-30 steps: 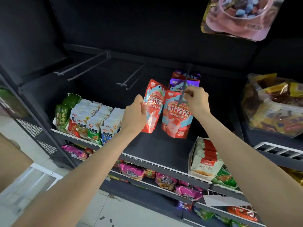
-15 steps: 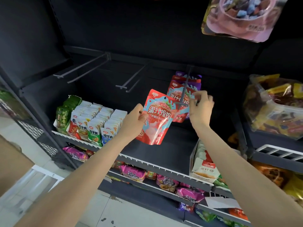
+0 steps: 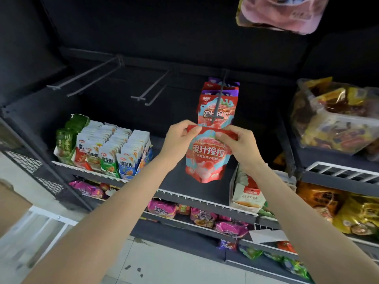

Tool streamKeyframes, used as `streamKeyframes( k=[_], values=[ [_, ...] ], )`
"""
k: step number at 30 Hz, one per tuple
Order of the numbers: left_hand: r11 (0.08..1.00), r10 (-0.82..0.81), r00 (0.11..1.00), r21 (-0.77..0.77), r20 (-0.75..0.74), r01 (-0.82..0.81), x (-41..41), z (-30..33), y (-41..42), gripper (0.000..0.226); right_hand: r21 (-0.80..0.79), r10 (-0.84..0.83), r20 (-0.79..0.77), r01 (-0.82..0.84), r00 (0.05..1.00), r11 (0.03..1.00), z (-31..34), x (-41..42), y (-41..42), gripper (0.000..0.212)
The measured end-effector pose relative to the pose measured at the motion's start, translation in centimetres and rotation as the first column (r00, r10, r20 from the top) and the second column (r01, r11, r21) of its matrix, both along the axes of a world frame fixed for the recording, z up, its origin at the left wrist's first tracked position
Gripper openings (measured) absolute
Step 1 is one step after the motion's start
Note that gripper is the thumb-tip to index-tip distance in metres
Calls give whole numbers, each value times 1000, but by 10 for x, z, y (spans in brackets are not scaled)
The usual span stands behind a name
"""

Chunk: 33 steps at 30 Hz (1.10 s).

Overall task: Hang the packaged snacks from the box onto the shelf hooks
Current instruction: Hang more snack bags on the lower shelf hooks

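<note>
A red and light-blue snack pouch (image 3: 207,158) with white lettering hangs upright between my hands. My left hand (image 3: 180,138) pinches its top left corner and my right hand (image 3: 238,142) pinches its top right corner. The pouch's top edge is just below the tip of a dark shelf hook (image 3: 218,107). On that hook hang several pouches (image 3: 218,103), red ones and purple ones. To the left, two bare hooks (image 3: 151,87) (image 3: 86,74) stick out from the dark back panel.
A tray of small white, green and blue packets (image 3: 106,148) stands on the shelf at left. A box of cream packets (image 3: 248,191) sits at right. A clear bag of sweets (image 3: 336,117) is at far right, pink packs (image 3: 203,216) below, a pink bag (image 3: 281,13) overhead.
The earlier pouch now hangs on the hook. My right hand left the hook and took the second pouch's top right corner; both hands brought it under the hook tip.
</note>
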<state>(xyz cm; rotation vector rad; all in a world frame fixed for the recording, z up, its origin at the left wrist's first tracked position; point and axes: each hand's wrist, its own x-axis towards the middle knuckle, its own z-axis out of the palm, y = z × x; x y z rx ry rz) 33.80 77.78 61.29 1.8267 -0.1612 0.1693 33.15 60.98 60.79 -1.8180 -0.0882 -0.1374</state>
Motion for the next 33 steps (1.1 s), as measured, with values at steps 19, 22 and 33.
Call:
streamKeyframes(
  k=[19,22,33],
  values=[
    [941,174,942,233,287,-245,47,4,-18,12,-311,-128,314,229,941,922,15,32,8,11],
    [856,77,906,438,415,-273,61,9,-23,24,-342,-130,354,257,926,904,17,50,5,12],
    [569,-89,968,810,233,-143,113,11,-36,74,-657,-67,338,287,939,697,11,102,-3,34]
  ],
)
